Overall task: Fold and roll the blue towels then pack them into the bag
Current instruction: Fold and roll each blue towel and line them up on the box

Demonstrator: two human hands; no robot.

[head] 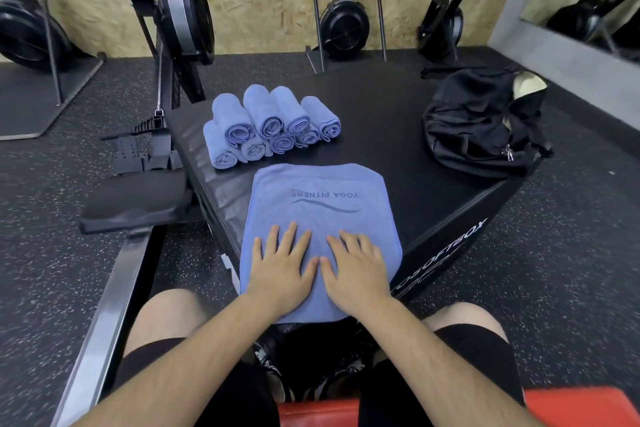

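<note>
While seated at its near corner, used the black padded bench [381, 114] as the one work surface, presumably for a broad, flat top within easy reach. Parked the black bag [481, 128] in a slump at the right corner, well apart from the cloth work, probably to wait there until packing time. Appeared to gape at its far end, showing something pale inside, though too dim to say more.

Spread the flat blue towel [322, 191] at the near corner, already folded to a narrow strip by the look of it. Lay printed side up, with the lettering upside down from this seat and the near end hanging over the edge toward the lap. Seemed laid lengthwise to give a straight run for rolling away from the body.

Stacked the rolled towels [270, 125] in two tiers near the far left edge, just beyond the flat one, spiral ends facing the seat. Packed side by side and touching, likely to stop any unrolling and to leave the near corner free.

Pressed both hands palm down on the near half of the flat towel, left hand [280, 263] beside right hand [356, 267]. Thumbs almost touching, fingers straight and spread, gripping nothing. Looked like smoothing out creases ahead of a tight roll. Had nothing visibly packed yet.
</note>
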